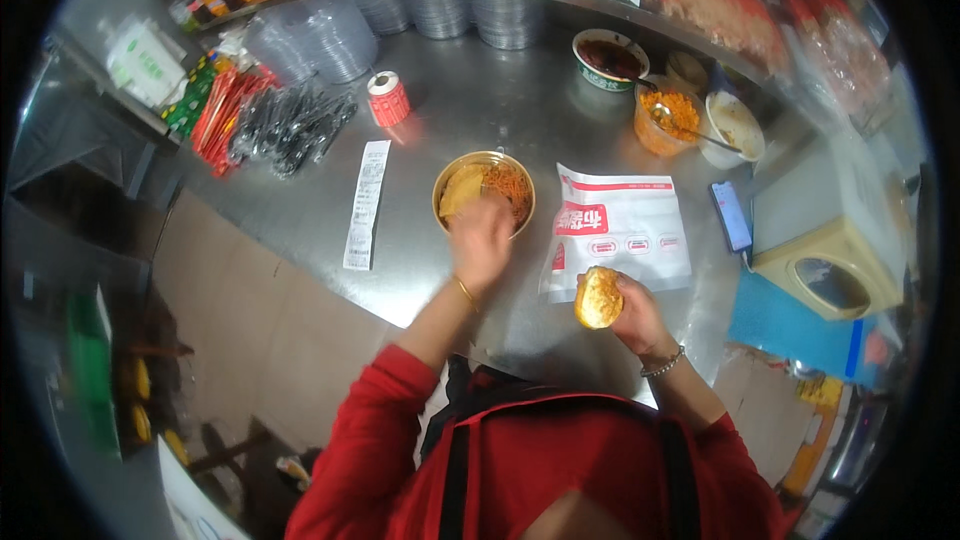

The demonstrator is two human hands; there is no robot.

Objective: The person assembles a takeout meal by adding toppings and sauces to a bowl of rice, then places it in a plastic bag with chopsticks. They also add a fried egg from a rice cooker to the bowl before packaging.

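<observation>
My left hand (483, 242) reaches over the near side of a round takeaway bowl (437, 202). Its fingers are blurred and partly hidden, so their grip cannot be made out. Inside the bowl lie a pale yellow slice (460, 188) on the left and reddish-brown noodle-like strands (510, 185) on the right. To the right, over the near edge of a white and red printed paper bag (640, 210), my right hand (637, 315) is closed round an oval, golden-brown bun (600, 297) with a paler edge. The bag lies flat on the steel table.
Left of the bowl lie a long receipt (367, 205) and a red label roll (388, 100). Black-wrapped utensils (290, 125) and stacked clear lids (320, 40) stand farther back. A sauce bowl (610, 58), an orange food tub (665, 120), a phone (732, 216) and a boxy appliance (830, 230) are rightward.
</observation>
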